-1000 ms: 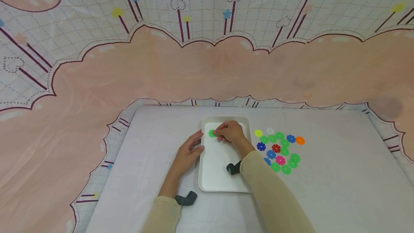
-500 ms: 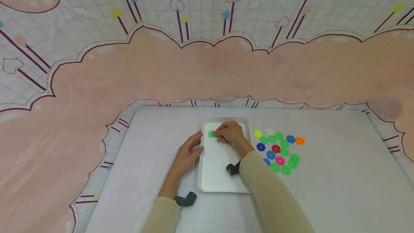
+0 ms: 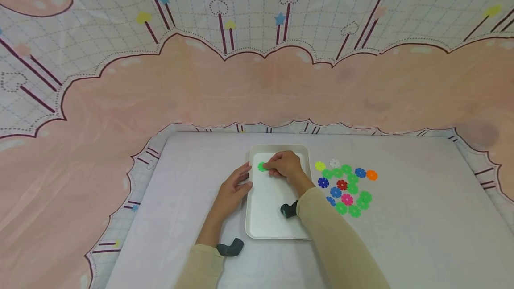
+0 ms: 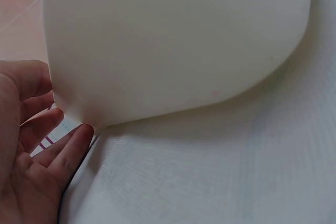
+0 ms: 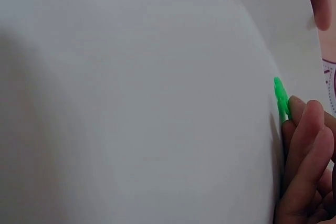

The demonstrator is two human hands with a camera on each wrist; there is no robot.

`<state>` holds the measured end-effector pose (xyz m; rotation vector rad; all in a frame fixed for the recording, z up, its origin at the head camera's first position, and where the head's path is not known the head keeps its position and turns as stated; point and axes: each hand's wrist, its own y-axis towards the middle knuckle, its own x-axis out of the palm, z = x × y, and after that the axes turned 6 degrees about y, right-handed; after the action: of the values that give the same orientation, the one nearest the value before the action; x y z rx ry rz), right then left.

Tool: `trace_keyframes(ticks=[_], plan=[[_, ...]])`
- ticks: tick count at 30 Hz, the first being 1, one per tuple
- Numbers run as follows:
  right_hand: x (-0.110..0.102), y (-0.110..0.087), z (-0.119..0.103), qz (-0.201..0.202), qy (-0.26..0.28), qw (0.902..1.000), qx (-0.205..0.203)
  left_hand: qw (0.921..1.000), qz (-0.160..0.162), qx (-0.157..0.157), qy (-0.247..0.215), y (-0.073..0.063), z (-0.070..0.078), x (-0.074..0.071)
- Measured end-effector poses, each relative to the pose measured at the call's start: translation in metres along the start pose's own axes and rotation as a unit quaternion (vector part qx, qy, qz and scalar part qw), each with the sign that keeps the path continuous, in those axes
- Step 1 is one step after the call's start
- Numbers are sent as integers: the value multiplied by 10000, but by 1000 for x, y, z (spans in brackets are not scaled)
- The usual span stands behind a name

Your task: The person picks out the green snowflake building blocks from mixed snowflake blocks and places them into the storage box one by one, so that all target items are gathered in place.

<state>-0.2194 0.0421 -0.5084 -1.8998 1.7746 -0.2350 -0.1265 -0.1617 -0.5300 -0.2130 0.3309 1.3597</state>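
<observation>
Peach and white printed fabric forms a backdrop (image 3: 241,88), with scalloped cloud outlines, a dashed grid, and candle-like sticks topped by stars and dots. Below it spreads a flat, pale grey-white surface (image 3: 433,226), smooth and matte in the head view. Two beige fabric sleeves reach in from the bottom edge; the right sleeve (image 3: 341,240) crosses the lower right corner of a shallow, rectangular white tray (image 3: 267,222) and hides it. The tray has rounded corners and a low raised rim.

The two hands are apart. The left hand (image 3: 234,188) is relaxed, its fingertips touching the tray's left edge. The right hand (image 3: 286,164) reaches over the tray, thumb and finger pinching a small bright green disc (image 3: 261,167) above the tray's upper left part. In the right wrist view, that disc is tilted nearly on edge. A dark grey, bent piece sits at each wrist, left (image 3: 230,248) and right (image 3: 288,210).

To the right of the tray lie loose flat discs with notched, flower-like rims: a group of green discs (image 3: 341,208), some touching or overlapping, several blue discs (image 3: 335,192), one partly hidden by the sleeve, and single yellow (image 3: 320,166), white (image 3: 334,163), orange (image 3: 371,175), red (image 3: 341,184) and pink (image 3: 347,199) ones.
</observation>
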Motion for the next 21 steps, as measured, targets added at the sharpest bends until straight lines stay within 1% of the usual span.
trace_keyframes(ticks=[5,10,18,21], plan=[[0,2,1,38,-44,10000,31,10000,8,-41,-1,0,0,0],[1,4,0,74,-125,9999,72,10000,0,12,-22,0,0,0],[0,-4,-2,21,34,9999,-106,10000,15,-34,0,1,-1,0],[0,-5,-2,23,22,9999,-102,10000,7,-17,-21,1,-2,0]])
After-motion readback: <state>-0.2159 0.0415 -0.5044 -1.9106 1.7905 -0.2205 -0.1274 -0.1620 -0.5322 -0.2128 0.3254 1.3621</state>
